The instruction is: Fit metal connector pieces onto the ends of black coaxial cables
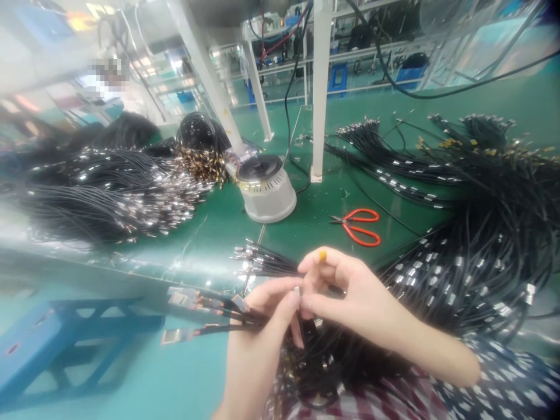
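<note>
Several black cables (223,313) with flat, clear-covered ends stick out to the left from my left hand (258,332), which is closed around them. My right hand (350,286) meets it, thumb and fingers pinched together; a small yellow piece shows on one fingertip. Between both hands' fingertips is a small silvery piece (297,290), too small to name. Just behind my hands, more black cables with silver tips (258,256) lie on the green table (210,256). Other dark cables (350,356) hang over my lap below the hands.
Red-handled scissors (361,227) lie beyond my right hand. A round grey device with a black top (269,195) stands near a white post (321,93). Large cable bundles cover the left (118,186) and right (494,227). A blue stool (39,338) stands lower left.
</note>
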A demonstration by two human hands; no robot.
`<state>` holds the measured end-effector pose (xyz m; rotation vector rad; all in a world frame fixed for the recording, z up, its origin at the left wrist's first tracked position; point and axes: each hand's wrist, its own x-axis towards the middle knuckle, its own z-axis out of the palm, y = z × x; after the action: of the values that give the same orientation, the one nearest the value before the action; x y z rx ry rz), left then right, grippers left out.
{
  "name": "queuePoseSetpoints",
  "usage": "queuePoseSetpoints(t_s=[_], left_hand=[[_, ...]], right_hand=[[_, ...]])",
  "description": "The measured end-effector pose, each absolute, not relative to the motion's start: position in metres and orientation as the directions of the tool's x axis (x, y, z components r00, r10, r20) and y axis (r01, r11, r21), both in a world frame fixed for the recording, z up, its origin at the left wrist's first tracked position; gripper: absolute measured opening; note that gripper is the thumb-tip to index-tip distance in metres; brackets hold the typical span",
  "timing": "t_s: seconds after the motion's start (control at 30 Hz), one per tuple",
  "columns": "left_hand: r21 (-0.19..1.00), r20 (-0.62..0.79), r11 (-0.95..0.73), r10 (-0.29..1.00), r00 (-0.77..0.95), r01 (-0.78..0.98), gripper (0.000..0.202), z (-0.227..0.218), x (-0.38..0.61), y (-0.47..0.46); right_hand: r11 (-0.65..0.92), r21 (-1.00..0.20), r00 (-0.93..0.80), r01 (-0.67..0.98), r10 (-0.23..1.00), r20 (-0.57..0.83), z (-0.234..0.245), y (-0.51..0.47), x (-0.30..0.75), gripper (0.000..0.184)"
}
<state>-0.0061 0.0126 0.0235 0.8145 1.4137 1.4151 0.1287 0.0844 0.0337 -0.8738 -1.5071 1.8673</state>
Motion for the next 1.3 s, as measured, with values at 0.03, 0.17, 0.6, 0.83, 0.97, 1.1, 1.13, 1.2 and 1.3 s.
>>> queuePoseSetpoints(t_s=[0.03, 0.17, 0.6, 0.83, 0.97, 1.1, 1.13, 1.2, 1.3], left_hand=[[0.98, -0.167, 0.115, 0.923, -0.346, -0.165, 0.009, 0.023, -0.006, 0.013], [0.977, -0.184, 0.129, 0.914, -0.361, -0.173, 0.012, 0.021, -0.008, 0.012], [0.959, -0.275, 0.248, 0.931, -0.24, -0.138, 0.013, 0.019, -0.018, 0.007], [0.952, -0.288, 0.249, 0.925, -0.247, -0.178, 0.014, 0.016, -0.02, 0.008], [0.947, -0.305, 0.269, 0.923, -0.235, -0.175, 0.015, 0.013, -0.022, 0.01], [0.946, -0.309, 0.271, 0.921, -0.238, -0.179, 0.015, 0.01, -0.024, 0.011], [0.945, -0.309, 0.27, 0.92, -0.241, -0.182, 0.015, 0.009, -0.024, 0.011], [0.943, -0.314, 0.273, 0.917, -0.244, -0.189, 0.014, 0.008, -0.025, 0.011], [0.936, -0.33, 0.283, 0.912, -0.245, -0.208, 0.014, 0.009, -0.025, 0.011]], right_hand=[[-0.189, -0.982, -0.62, -0.029, 0.774, -0.13, 0.034, 0.084, 0.129, 0.028], [-0.16, -0.987, -0.635, -0.005, 0.763, -0.12, 0.035, 0.083, 0.132, 0.027], [-0.087, -0.996, -0.587, 0.033, 0.804, -0.09, 0.037, 0.082, 0.135, 0.025], [-0.011, -0.997, -0.506, 0.074, 0.861, -0.047, 0.037, 0.079, 0.13, 0.023], [0.085, -0.992, -0.498, 0.096, 0.867, 0.026, 0.033, 0.075, 0.13, 0.024], [0.336, -0.927, -0.443, 0.169, 0.866, 0.233, 0.031, 0.069, 0.131, 0.015], [0.347, -0.922, -0.44, 0.169, 0.864, 0.244, 0.031, 0.069, 0.131, 0.014], [0.261, -0.956, -0.457, 0.134, 0.872, 0.174, 0.032, 0.07, 0.13, 0.017], [0.034, -0.997, -0.513, 0.069, 0.858, -0.006, 0.033, 0.077, 0.128, 0.025]])
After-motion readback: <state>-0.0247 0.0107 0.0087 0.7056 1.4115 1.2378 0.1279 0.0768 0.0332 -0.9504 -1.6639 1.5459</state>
